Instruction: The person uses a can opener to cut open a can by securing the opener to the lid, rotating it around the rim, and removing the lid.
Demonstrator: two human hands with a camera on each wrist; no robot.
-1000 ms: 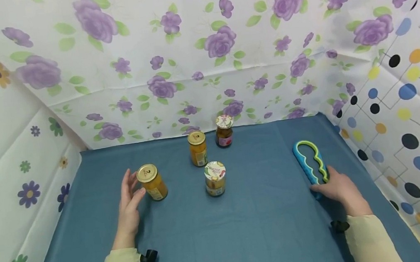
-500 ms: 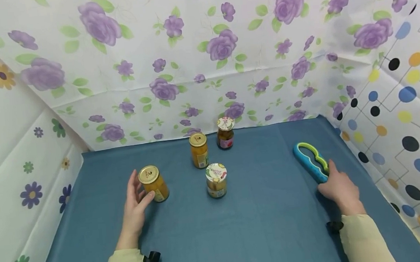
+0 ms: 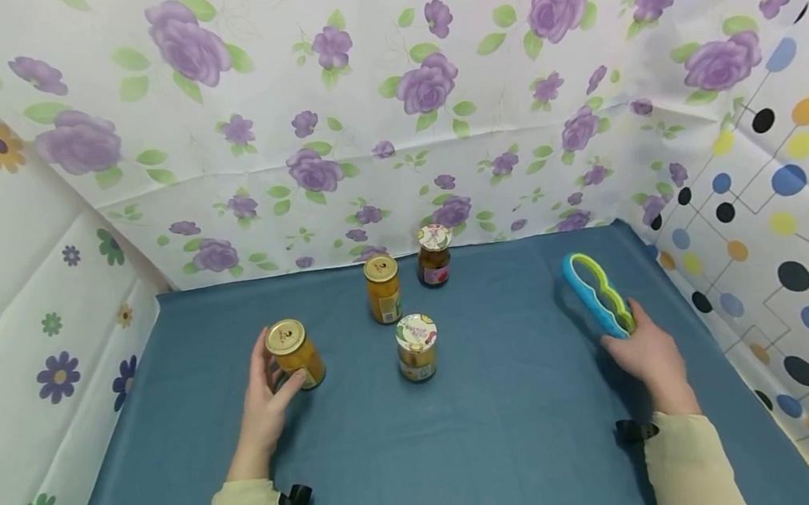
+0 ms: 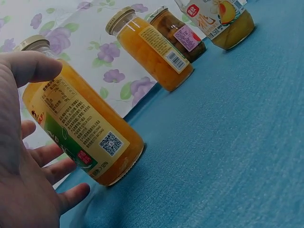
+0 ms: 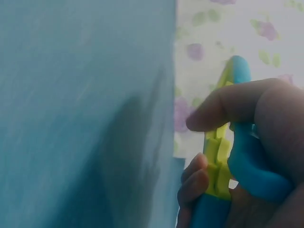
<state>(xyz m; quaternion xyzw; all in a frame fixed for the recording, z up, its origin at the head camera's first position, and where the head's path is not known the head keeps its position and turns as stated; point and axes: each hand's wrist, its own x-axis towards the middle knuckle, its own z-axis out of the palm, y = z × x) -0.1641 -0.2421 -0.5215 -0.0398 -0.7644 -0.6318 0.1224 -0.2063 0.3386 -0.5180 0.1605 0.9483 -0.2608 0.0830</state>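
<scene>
In the head view my left hand (image 3: 265,405) is around the near-left side of a gold-lidded jar of orange fruit (image 3: 296,356). Its thumb crosses in front of the jar (image 4: 85,123) in the left wrist view, while the other fingers are loosely spread beside the glass; whether they touch it I cannot tell. At the right, my right hand (image 3: 648,355) grips one end of a blue and lime-green jar opener (image 3: 599,292) with a wavy inner edge. The opener (image 5: 259,164) is held above the cloth, thumb and fingers around it in the right wrist view.
Near the middle stand a second gold-lidded jar (image 3: 383,290), a short jar with a patterned white lid (image 3: 417,349) and a dark jar with a pink label (image 3: 434,258). Blue cloth (image 3: 506,428) covers the table. Patterned curtains (image 3: 363,112) enclose the back and sides.
My left hand has come in closer around the jar, its thumb moving across the front. My right hand has lifted the jar opener off the cloth and shifted its grip slightly.
</scene>
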